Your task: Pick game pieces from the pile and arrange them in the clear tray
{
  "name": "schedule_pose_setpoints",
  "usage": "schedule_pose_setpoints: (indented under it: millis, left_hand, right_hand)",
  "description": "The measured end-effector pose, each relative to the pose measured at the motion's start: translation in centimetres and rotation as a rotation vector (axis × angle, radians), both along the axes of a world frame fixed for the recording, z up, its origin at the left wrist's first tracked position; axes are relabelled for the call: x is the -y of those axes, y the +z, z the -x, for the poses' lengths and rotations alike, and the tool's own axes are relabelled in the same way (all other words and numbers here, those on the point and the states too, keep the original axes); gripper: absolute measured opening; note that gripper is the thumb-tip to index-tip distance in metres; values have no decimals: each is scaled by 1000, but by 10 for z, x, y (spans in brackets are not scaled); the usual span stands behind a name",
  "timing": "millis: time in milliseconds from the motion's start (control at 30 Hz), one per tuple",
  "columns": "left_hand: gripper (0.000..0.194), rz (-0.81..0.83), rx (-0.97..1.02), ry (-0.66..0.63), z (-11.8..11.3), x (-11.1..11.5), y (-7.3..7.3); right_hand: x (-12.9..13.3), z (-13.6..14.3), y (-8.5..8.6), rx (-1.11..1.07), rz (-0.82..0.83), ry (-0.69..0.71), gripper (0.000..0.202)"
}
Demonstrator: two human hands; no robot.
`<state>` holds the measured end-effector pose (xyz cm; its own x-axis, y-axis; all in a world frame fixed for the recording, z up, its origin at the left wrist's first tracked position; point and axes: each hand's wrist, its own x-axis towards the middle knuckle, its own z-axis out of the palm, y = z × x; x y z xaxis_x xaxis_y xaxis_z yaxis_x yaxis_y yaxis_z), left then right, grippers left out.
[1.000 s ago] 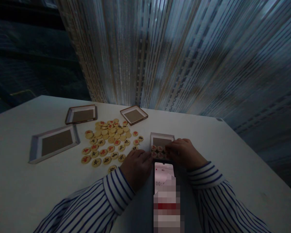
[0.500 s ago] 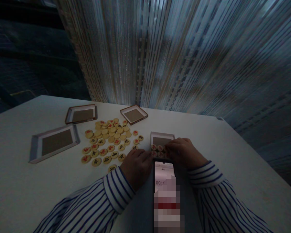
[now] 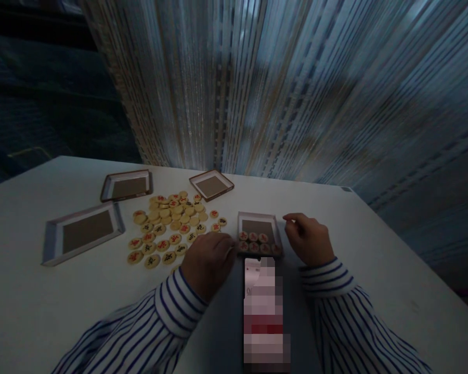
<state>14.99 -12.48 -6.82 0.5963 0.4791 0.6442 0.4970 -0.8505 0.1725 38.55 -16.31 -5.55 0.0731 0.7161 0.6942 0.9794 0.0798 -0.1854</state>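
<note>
A small open box [image 3: 278, 234] holds two rows of xiangqi pieces [image 3: 253, 247] with red characters at its near end; its far part shows a bare brown bottom. My right hand [image 3: 309, 240] hovers just right of this box, its index finger stretched out and nothing visible in it. My left hand [image 3: 210, 264] is closed beside the box's near left corner, fingers bent downward; whatever they may hold is hidden. Left of it spread many loose xiangqi pieces [image 3: 165, 213], some face down, others showing red or black characters, partly covered by that hand.
Three more open trays lie on the white table [image 3: 354, 228]: a large one [image 3: 49, 241] at left, a brown-rimmed one [image 3: 151, 183] behind it, and another [image 3: 211, 196] at back centre. A phone [image 3: 253, 278] lies below the box. A string curtain [image 3: 234, 88] hangs behind.
My right hand has moved off the pieces in the box to its right side, uncovering the rows. My left hand has shifted slightly left and its fingers stay bent.
</note>
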Motion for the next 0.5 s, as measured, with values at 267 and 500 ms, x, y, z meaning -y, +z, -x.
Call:
schedule_pose_setpoints:
  millis: [267, 500]
  left_hand:
    - [14, 65, 116, 81, 5, -6, 4]
    - [15, 75, 251, 121, 13, -11, 11]
  right_hand:
    - [3, -3, -6, -106, 43, -44, 24]
    - [3, 0, -4, -194, 84, -50, 26]
